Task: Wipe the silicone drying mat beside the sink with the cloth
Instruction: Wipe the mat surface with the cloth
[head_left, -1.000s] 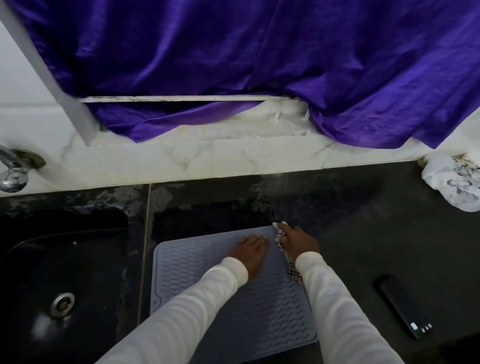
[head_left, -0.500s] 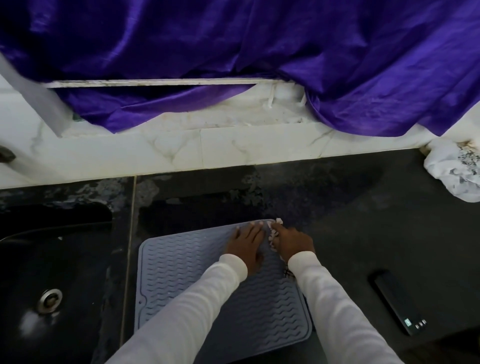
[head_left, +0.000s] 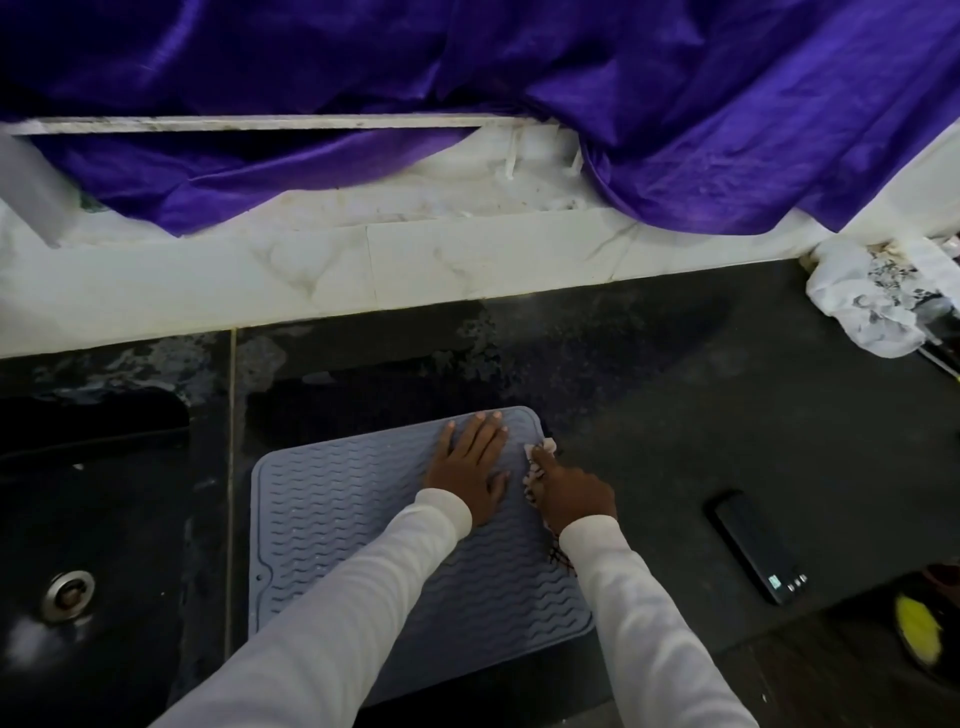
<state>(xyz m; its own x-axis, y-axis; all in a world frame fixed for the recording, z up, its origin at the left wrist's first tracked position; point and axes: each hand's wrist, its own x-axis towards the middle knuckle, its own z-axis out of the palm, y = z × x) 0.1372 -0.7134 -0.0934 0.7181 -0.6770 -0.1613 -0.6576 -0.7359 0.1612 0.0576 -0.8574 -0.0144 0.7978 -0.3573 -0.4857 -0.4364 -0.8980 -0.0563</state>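
Note:
A grey silicone drying mat (head_left: 332, 509) with a wavy ribbed pattern lies on the dark counter, just right of the black sink (head_left: 88, 519). My left hand (head_left: 470, 467) presses flat on the mat's far right part, fingers straight and reaching its far edge. My right hand (head_left: 569, 491) sits at the mat's right edge and grips a white checked cloth (head_left: 537, 452). The cloth shows in front of the fingers and again under the wrist; the rest is hidden by the hand.
A black phone (head_left: 756, 551) lies on the counter right of the mat. A crumpled white bag (head_left: 872, 301) sits at the far right by the wall. Purple fabric (head_left: 623, 104) hangs over the white tiled ledge behind. A yellow object (head_left: 919, 629) shows at the lower right.
My left hand has slid farther up the mat to its far edge. My right hand with the cloth has drawn back a little along the mat's right edge. The view has shifted right.

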